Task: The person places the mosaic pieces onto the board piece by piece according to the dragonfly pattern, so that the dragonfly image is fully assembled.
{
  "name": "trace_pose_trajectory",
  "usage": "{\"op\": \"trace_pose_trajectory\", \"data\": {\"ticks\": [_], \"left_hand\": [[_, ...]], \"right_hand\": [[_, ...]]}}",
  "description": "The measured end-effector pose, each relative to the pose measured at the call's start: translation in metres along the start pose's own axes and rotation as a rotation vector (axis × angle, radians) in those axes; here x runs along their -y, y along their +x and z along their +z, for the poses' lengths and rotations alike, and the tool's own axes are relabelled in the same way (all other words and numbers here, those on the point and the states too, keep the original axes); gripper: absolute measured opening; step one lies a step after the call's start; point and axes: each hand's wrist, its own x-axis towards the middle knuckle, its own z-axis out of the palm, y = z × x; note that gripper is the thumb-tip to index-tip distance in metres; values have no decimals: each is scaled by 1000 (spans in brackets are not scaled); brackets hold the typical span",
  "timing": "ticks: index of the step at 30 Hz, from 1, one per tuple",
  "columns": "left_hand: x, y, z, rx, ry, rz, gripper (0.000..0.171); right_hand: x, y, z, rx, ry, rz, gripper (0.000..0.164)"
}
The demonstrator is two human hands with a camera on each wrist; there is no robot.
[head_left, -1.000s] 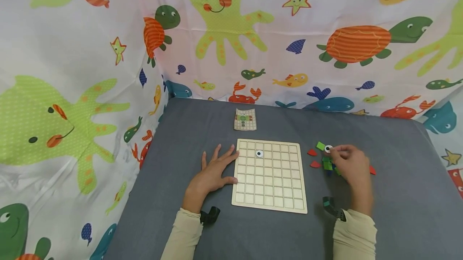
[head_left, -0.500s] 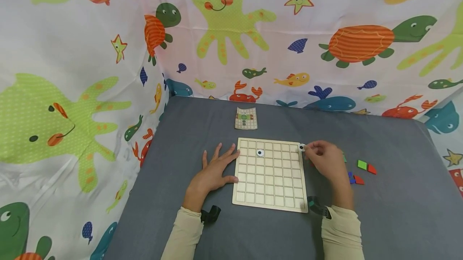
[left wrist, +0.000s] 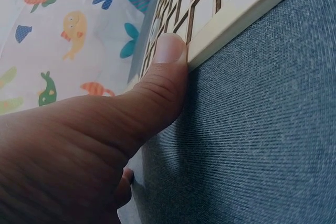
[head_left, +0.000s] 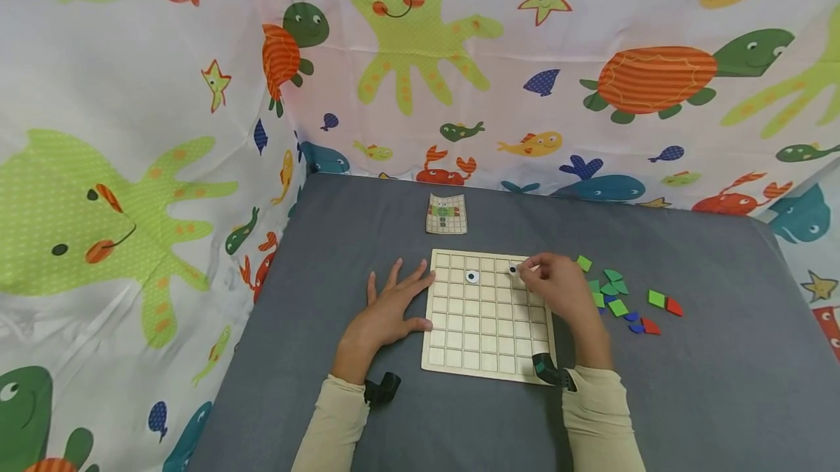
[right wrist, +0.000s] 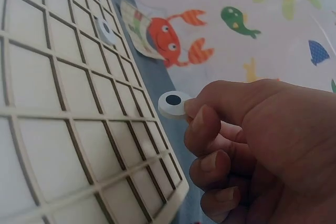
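Observation:
A wooden grid board (head_left: 488, 319) lies flat on the grey cloth. One white eye piece (head_left: 472, 276) with a black dot sits in a cell near its upper left. My left hand (head_left: 387, 319) has its fingers spread, with fingertips and thumb touching the board's left edge; the left wrist view shows the thumb (left wrist: 157, 85) against that edge. Over the board's upper right, my right hand (head_left: 558, 286) pinches a second eye piece (right wrist: 174, 104) between thumb and index finger. In the right wrist view that piece is held above the grid, apart from it.
Several green, blue and red pieces lie right of the board, among them a light green square (head_left: 656, 298) and a red piece (head_left: 674, 306). Behind the board lies a small pattern card (head_left: 446, 214). A printed sea-animal curtain (head_left: 453, 56) borders the table.
My right hand has moved left from the loose pieces to over the board, carrying the eye piece. More of the loose pieces now show. My left hand has stayed at the board's edge.

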Motion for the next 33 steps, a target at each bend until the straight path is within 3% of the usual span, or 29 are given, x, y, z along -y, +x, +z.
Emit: {"op": "trace_pose_trajectory", "data": {"ticks": [11, 21, 33], "left_hand": [[-1, -1, -1, -7, 29, -6, 95], [-9, -1, -2, -6, 41, -30, 94], [-16, 0, 1, -13, 58, -108, 95]], "right_hand": [[11, 9, 19, 64, 24, 10, 21], [16, 16, 30, 92, -46, 48, 22], [16, 19, 30, 153, -40, 55, 26]]}}
